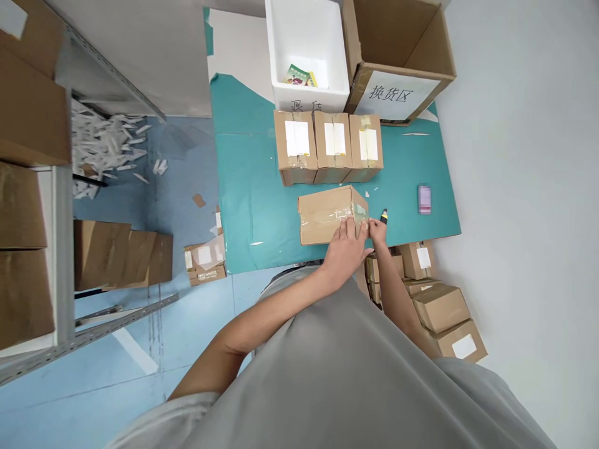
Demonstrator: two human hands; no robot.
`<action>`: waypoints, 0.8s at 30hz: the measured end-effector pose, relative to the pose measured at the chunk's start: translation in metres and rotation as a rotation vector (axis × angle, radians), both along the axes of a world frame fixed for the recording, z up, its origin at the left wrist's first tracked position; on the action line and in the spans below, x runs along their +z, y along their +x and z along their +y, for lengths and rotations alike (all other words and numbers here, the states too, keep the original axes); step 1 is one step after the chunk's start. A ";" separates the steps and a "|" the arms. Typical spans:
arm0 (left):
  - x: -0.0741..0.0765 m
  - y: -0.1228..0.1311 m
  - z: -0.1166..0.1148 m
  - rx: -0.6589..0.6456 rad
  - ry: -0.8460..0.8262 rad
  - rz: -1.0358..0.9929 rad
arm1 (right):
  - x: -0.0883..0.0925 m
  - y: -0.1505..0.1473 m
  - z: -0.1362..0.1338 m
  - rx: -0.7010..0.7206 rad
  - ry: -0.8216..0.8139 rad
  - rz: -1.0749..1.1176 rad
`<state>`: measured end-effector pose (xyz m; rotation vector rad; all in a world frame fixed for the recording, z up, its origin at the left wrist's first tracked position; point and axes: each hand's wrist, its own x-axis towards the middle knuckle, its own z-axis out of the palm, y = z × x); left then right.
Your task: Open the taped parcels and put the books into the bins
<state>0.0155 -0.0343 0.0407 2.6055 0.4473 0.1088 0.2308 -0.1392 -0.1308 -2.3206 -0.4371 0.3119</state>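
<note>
Your left hand (344,249) lies flat on the taped carton (322,209), fingers extended and slightly spread over the near part of its right end; thumb out to the side. Your right hand (377,232) sits at the carton's right end, fingers curled. Cannot tell whether it pinches anything there. A yellow-and-black cutter (384,216) shows just beyond that hand; whether the hand grips it is unclear.

The taped carton rests on the green table (253,187), close to your edge of it. Clear tape glints on its top and right end.

Just beyond the carton: three small cartons (333,161) side by side, touching, each with a white label. Behind these, farther from the carton, a white bin (309,98) with some colorful packets (297,76) inside. To the bin's right, also beyond the carton, a large open box (395,28) bearing a handwritten sign (397,95).

Right of the carton, well apart, a phone (424,198) lies on the table. Lower and to the right of the carton, below table level, stacked boxes (442,308), several labeled.

Left of the carton, past the table edge: cardboard pieces (206,259) on the floor. Farther left, a metal shelf (63,249) with big brown boxes (23,212), and a heap of white strips (105,143).
</note>
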 end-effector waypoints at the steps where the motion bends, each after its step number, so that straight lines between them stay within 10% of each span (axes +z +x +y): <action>1: 0.001 -0.002 0.003 0.021 -0.013 0.005 | 0.000 0.000 0.001 -0.030 -0.005 0.013; 14: -0.015 -0.060 0.098 0.403 -0.002 0.209 | 0.017 -0.041 0.025 -0.069 0.182 0.148; 24: -0.101 -0.145 0.175 0.845 -0.447 0.051 | 0.066 -0.105 0.080 0.179 -0.027 -0.026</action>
